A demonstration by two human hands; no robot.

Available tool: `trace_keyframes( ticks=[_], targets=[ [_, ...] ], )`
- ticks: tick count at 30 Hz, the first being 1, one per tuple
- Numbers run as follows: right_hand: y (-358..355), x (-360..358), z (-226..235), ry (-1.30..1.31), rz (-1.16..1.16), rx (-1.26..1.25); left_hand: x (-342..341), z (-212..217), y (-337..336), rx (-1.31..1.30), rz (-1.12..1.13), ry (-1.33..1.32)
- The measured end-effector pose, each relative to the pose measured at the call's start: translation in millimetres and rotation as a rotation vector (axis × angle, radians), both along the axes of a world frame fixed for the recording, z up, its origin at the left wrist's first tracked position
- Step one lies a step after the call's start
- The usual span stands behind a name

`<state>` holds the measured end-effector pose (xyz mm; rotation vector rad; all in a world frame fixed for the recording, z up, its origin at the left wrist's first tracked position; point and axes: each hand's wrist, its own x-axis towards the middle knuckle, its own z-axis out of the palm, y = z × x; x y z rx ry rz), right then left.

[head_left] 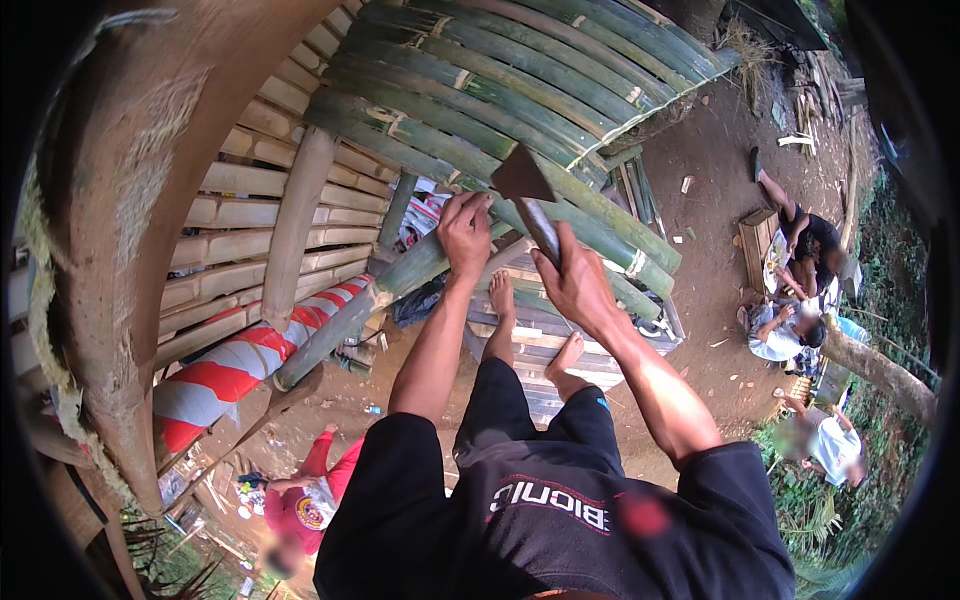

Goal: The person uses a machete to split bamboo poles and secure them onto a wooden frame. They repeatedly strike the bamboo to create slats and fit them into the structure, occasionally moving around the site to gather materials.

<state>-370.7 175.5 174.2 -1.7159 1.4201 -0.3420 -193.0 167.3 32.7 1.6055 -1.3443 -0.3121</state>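
Observation:
My right hand (580, 285) is wrapped around the handle of a hatchet (525, 178), whose dark, flared blade is raised over green bamboo slats. To its left, my left hand (466, 235) has its fingers curled together at the bamboo, beside the upper end of a slanting green bamboo pole (410, 268). Whatever the left fingertips pinch is too small or hidden to make out. Beyond both hands spreads the bamboo slat roof (490, 85), with pale ties across its slats.
My bare feet are on a slatted wooden platform (540, 385). At left stand a thick post (150, 200), a split-bamboo wall (235, 210) and a red-and-white wrapped pole (225, 375). Below, a person in red (300, 500) is at left; several people sit at right near a wooden box (757, 245).

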Motion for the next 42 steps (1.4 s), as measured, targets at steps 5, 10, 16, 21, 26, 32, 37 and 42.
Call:
trace_keyframes(
  ticks=[5, 10, 16, 21, 26, 32, 37, 42],
  targets=[
    [45, -39, 12, -0.02, -0.213, 0.007, 2, 17, 4, 0.153, -0.022, 0.257],
    [97, -107, 23, 0.124, -0.432, 0.094, 37, 3, -24, 0.236, 0.318, 0.986],
    [144, -176, -27, 0.142, -0.675, 0.023, 64, -18, -47, 0.411, 0.123, 1.401],
    [127, -158, -46, -0.185, -0.799, 0.097, 59, -24, -47, 0.288, 0.103, 1.444],
    [117, -149, -61, -0.258, -0.799, 0.135, 55, -21, -45, 0.244, 0.109, 1.416],
    [115, -145, -57, -0.23, -0.768, 0.075, 51, -29, -48, 0.272, 0.169, 1.375],
    [114, -146, -48, -0.145, -0.751, 0.126, 54, -34, -50, 0.271, 0.174, 1.369],
    [122, -161, -51, -0.005, -0.704, 0.027, 54, -34, -50, 0.268, 0.159, 1.361]
  ],
)
